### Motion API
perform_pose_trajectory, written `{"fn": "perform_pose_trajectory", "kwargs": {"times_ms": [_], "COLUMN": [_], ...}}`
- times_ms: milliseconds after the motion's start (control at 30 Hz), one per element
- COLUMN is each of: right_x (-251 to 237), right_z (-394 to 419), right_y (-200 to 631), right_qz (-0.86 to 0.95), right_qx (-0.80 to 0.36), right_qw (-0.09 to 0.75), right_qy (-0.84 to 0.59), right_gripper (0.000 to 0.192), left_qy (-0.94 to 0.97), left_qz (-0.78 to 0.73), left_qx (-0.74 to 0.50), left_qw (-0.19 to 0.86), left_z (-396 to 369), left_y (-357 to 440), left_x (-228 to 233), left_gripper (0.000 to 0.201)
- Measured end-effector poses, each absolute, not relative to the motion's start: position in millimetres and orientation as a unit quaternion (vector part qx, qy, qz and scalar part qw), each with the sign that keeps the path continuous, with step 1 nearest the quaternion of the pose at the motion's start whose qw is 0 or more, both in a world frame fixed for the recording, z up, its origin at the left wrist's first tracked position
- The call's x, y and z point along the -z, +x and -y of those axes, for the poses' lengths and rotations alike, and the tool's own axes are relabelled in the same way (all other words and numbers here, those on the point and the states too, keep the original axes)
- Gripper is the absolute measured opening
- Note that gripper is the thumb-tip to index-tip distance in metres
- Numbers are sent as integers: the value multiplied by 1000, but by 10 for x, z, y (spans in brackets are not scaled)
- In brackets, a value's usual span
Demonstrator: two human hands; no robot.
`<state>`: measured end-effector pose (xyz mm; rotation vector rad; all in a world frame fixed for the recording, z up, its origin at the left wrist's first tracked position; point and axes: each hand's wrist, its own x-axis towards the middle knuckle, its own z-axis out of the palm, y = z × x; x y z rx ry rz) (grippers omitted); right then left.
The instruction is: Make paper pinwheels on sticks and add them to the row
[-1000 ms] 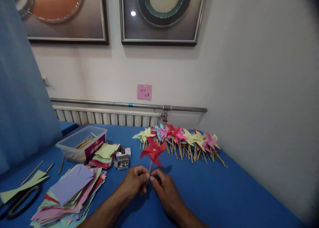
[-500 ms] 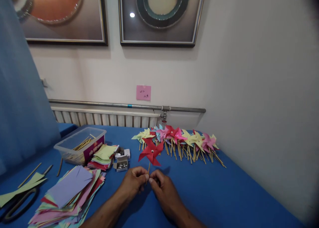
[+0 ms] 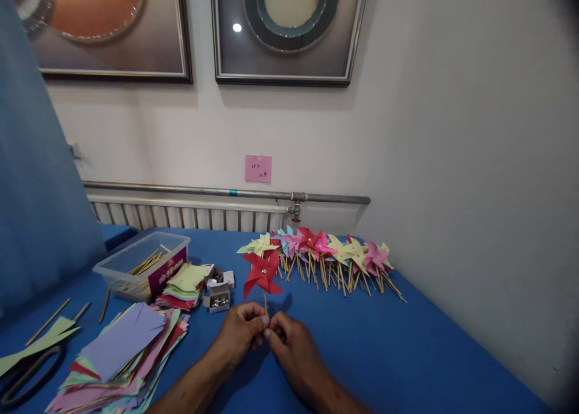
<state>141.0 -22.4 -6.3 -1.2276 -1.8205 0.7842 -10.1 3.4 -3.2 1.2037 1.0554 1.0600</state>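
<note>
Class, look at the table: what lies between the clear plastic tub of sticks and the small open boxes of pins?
In the head view, a stack of coloured paper squares lies between the tub and the pin boxes.

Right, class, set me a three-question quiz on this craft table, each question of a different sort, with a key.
1. True or false: both hands pinch the stick of the red pinwheel.
2. Multiple choice: the finished pinwheels lie (A) in the clear tub, (B) in a row on the blue table near the wall, (C) on the paper stack.
3. Fill in: the clear plastic tub holds wooden ____.

Key:
1. True: the left hand and the right hand meet at the stick's lower end.
2. B, on the blue table.
3. Sticks.
</note>
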Motion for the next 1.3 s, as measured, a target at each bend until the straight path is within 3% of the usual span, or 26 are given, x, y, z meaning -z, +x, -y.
{"fn": "perform_pose_trajectory", "kwargs": {"times_ms": [367,600,733,900,1300], "right_x": [98,-37,-225,-288,-212], "right_z": [175,-77,-268,-384,-490], "right_y": [1474,1861,2365,3005,3372], "right_qz": [693,669,649,587,518], "right_qx": [-303,-207,-86,-14,-1], "right_qw": [396,411,349,299,201], "right_qy": [-522,-583,-671,-752,-831], "right_gripper": [15,22,24,28,32], "left_qy": [529,549,559,572,592], "left_qz": [-475,-489,-493,-503,-492], "left_qx": [-435,-420,-411,-399,-391], "left_qw": [553,532,526,511,504], "left_z": [-37,-55,-59,-76,-61], "left_y": [-100,-118,-139,-135,-118], "left_x": [37,57,62,100,164], "left_gripper": [39,34,32,29,30]}}
